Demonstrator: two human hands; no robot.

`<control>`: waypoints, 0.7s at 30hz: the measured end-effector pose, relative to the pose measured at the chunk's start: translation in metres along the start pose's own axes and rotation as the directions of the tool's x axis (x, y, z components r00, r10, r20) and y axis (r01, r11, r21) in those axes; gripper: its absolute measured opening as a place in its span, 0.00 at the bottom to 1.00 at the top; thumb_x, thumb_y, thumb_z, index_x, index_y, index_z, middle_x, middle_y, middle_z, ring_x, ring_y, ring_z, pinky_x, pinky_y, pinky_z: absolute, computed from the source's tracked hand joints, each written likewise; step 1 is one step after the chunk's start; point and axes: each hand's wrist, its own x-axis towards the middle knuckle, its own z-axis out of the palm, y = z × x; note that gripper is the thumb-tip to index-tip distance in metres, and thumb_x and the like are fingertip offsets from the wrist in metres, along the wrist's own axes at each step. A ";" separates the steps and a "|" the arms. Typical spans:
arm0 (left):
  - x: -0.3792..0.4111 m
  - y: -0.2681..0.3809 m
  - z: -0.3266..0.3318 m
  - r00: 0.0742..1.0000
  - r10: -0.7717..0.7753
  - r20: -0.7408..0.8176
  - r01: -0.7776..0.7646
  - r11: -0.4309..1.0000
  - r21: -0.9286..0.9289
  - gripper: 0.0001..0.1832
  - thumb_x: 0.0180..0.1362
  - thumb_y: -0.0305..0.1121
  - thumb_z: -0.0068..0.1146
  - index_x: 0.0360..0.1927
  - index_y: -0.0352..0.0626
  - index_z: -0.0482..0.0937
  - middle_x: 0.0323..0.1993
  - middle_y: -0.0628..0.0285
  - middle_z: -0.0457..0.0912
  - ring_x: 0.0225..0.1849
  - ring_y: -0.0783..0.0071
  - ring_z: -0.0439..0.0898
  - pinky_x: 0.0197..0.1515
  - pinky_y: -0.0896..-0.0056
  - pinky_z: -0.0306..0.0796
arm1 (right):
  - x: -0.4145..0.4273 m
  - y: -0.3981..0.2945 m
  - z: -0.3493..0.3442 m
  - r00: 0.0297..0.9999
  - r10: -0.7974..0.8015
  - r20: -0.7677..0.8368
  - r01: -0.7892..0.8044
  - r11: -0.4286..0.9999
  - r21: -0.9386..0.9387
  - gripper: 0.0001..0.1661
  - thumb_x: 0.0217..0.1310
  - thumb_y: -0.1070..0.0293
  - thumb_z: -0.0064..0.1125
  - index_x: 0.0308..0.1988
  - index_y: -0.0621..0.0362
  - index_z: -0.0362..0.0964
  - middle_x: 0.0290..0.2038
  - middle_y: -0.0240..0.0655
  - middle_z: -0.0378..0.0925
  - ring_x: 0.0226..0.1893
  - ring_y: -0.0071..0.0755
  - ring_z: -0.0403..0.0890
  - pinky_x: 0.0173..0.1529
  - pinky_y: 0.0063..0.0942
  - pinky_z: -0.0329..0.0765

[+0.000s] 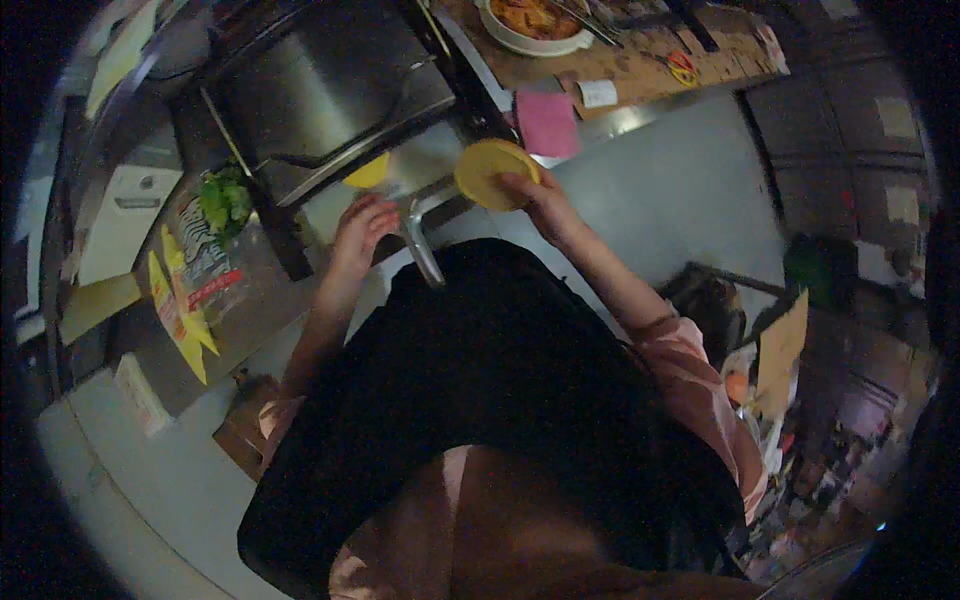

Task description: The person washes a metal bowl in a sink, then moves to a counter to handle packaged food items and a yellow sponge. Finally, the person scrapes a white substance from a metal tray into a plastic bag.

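My right hand point(536, 191) grips a round yellow disc point(487, 172) by its edge, thumb on top. The disc looks like a shallow lid or dish; blur hides which. My left hand point(367, 225) is beside a bent metal bar point(424, 247) at the front of the counter, fingers curled. Whether its fingertips touch the bar is hard to see. Just beyond that hand, a second yellow piece point(367, 171) shows at the front edge of a steel griddle-like appliance point(307, 82).
Leafy greens point(225, 199) and a printed plastic bag point(206, 255) lie on the left counter. A pink cloth point(547, 124) hangs over the far counter's edge. Behind it are a white bowl of food point(536, 30) and scissors point(681, 67). A cardboard piece point(780, 352) stands at right.
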 end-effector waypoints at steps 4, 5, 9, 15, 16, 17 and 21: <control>-0.008 0.048 0.014 0.730 0.599 0.329 -0.357 -0.077 0.931 0.16 0.53 0.30 0.50 0.47 0.41 0.69 0.44 0.58 0.72 0.48 0.63 0.69 0.50 0.61 0.63 | 0.014 0.025 -0.025 0.980 -0.151 0.133 0.168 0.978 -0.126 0.28 0.53 0.64 0.57 0.53 0.60 0.61 0.47 0.35 0.70 0.47 0.29 0.71 0.53 0.28 0.67; -0.013 0.071 0.028 0.591 0.623 0.513 -0.163 -0.531 0.832 0.18 0.52 0.31 0.51 0.48 0.41 0.69 0.45 0.58 0.72 0.49 0.61 0.69 0.50 0.58 0.62 | 0.023 0.029 -0.030 0.960 -0.218 0.177 0.249 0.952 -0.180 0.28 0.53 0.64 0.57 0.53 0.60 0.62 0.47 0.35 0.70 0.47 0.29 0.71 0.53 0.28 0.67; 0.017 0.080 0.003 0.786 0.449 0.424 -0.121 -0.561 0.819 0.23 0.51 0.36 0.52 0.51 0.40 0.66 0.41 0.54 0.75 0.46 0.57 0.72 0.54 0.52 0.57 | 0.035 0.041 -0.014 0.896 -0.235 0.377 0.430 0.671 -0.604 0.24 0.50 0.69 0.60 0.48 0.59 0.66 0.44 0.35 0.71 0.45 0.28 0.71 0.50 0.27 0.69; 0.013 0.113 0.011 0.835 0.367 0.409 -0.188 -0.509 0.840 0.10 0.51 0.35 0.52 0.36 0.42 0.75 0.25 0.54 0.78 0.33 0.60 0.76 0.44 0.60 0.60 | 0.036 0.012 0.018 0.806 -0.305 0.507 0.580 0.580 -0.572 0.23 0.47 0.73 0.59 0.46 0.57 0.68 0.40 0.37 0.74 0.41 0.31 0.75 0.45 0.26 0.71; 0.010 0.126 0.018 0.798 0.423 0.429 -0.193 -0.495 0.847 0.10 0.51 0.35 0.52 0.35 0.43 0.75 0.26 0.54 0.79 0.33 0.60 0.76 0.44 0.60 0.60 | 0.041 0.015 0.024 0.826 -0.286 0.486 0.551 0.593 -0.587 0.22 0.46 0.73 0.59 0.46 0.57 0.68 0.40 0.37 0.74 0.41 0.31 0.75 0.45 0.26 0.71; 0.000 0.138 0.029 0.761 0.470 0.447 -0.205 -0.480 0.853 0.09 0.51 0.34 0.52 0.34 0.43 0.76 0.26 0.55 0.79 0.33 0.60 0.76 0.44 0.61 0.59 | 0.045 0.018 0.029 0.849 -0.262 0.459 0.515 0.609 -0.603 0.22 0.46 0.73 0.59 0.46 0.56 0.68 0.39 0.37 0.74 0.40 0.31 0.75 0.44 0.26 0.71; -0.015 0.168 0.036 0.557 0.677 0.481 -0.215 -0.442 0.871 0.07 0.50 0.33 0.53 0.31 0.42 0.77 0.28 0.56 0.79 0.32 0.60 0.76 0.44 0.62 0.59 | 0.051 0.027 0.065 0.834 -0.339 0.436 0.536 0.303 -0.788 0.26 0.41 0.72 0.58 0.46 0.57 0.66 0.43 0.38 0.71 0.44 0.41 0.73 0.51 0.33 0.69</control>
